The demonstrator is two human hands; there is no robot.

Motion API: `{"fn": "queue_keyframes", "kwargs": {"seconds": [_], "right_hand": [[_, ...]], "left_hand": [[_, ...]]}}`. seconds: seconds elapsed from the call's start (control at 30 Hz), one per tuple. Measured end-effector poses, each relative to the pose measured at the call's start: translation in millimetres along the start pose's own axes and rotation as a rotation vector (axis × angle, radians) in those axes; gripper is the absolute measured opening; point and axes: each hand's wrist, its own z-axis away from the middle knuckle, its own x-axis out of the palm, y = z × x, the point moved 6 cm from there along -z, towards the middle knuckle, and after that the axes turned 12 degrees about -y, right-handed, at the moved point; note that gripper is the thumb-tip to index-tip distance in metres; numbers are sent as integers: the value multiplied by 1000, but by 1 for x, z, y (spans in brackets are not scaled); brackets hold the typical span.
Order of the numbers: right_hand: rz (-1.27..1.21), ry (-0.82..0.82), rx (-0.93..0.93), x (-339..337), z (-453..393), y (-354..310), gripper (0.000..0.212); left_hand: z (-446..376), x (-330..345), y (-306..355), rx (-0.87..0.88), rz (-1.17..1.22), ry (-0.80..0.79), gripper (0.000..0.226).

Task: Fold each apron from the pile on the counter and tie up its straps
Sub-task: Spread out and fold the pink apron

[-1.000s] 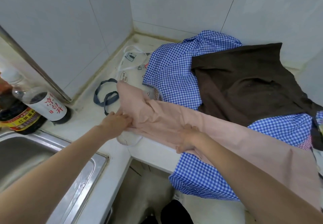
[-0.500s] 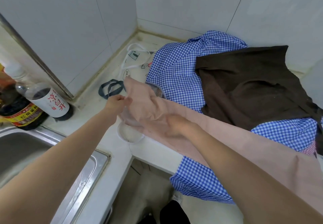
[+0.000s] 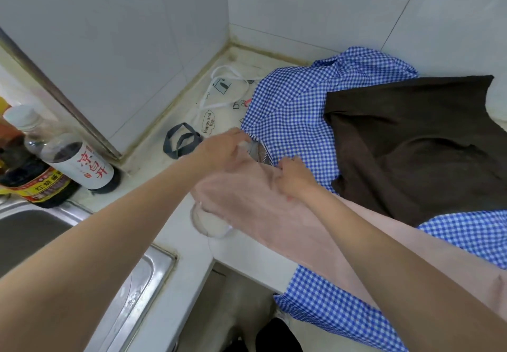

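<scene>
pink apron (image 3: 263, 209) – you're only at the first fold, straps not touched yet

it's draped over the blue check apron (image 3: 296, 110) at the counter (image 3: 247, 250) edge. your left hand (image 3: 219, 150) pinches its top corner, your right hand (image 3: 292, 177) has fingers curled into the top edge. next you probably want to pull that edge taut and lay it flat before folding, watch the brown apron (image 3: 411, 137) doesn't drag along.

white tiled walls (image 3: 301, 0), pale counter (image 3: 192, 255), steel sink (image 3: 148, 277)

a single head-worn wide-angle view looks steeply down, close over the counter (image 3: 175, 244) corner and forearms.
</scene>
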Motion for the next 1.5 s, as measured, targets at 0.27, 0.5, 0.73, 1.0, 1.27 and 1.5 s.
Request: {"fn": "queue_keyframes", "kwargs": {"seconds": [0.27, 0.5, 0.73, 1.0, 1.27, 1.5], "right_hand": [[-657, -240, -14, -1, 3, 30, 16], [-460, -189, 30, -18, -8, 38, 21], [-463, -166, 53, -22, -20, 16, 24], [-430, 156, -118, -19, -3, 2, 25], [-74, -59, 44, 22, 54, 51, 31], [-2, -67, 235, 33, 139, 157, 36]], "left_hand": [[-24, 22, 21, -198, -204, -600, 39], [-18, -27, -3, -232, -185, -428, 24], [16, -53, -35, -315, -135, -229, 41], [44, -83, -44, -459, -403, 80, 37], [31, 10, 73, -2, -450, -82, 51], [16, 131, 167, 266, -421, -277, 51]]}}
